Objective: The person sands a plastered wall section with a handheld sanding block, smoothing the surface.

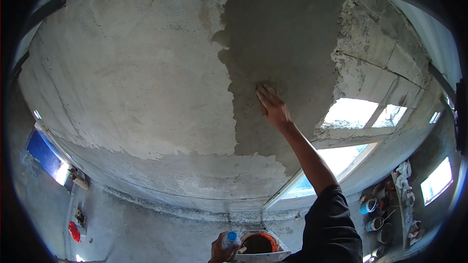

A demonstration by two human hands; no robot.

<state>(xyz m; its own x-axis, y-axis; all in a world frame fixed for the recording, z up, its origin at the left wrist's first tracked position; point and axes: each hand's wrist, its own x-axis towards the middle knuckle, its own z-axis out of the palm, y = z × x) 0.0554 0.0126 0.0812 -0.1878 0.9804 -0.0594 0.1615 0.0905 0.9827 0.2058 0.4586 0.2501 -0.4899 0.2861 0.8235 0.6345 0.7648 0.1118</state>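
Observation:
My right hand (274, 107) is raised against the dark, damp-looking plaster strip (287, 34) on the wall. Its fingers are close together and bent toward the surface; a dark shape shows at their tips, too blended with the plaster to name. Low in the view, my left hand (220, 251) is closed around a clear plastic bottle (231, 240) with a blue cap. Just right of the bottle is an orange-rimmed bucket (273, 242) with dark, mortar-like material inside.
Paler rough plaster (146, 78) borders the strip on the left. To the right are bare blocks (363, 75) and a bright window opening (341, 158). Several buckets (369, 206) stand at lower right, near a plank (399, 204). A red object (74, 232) lies at lower left.

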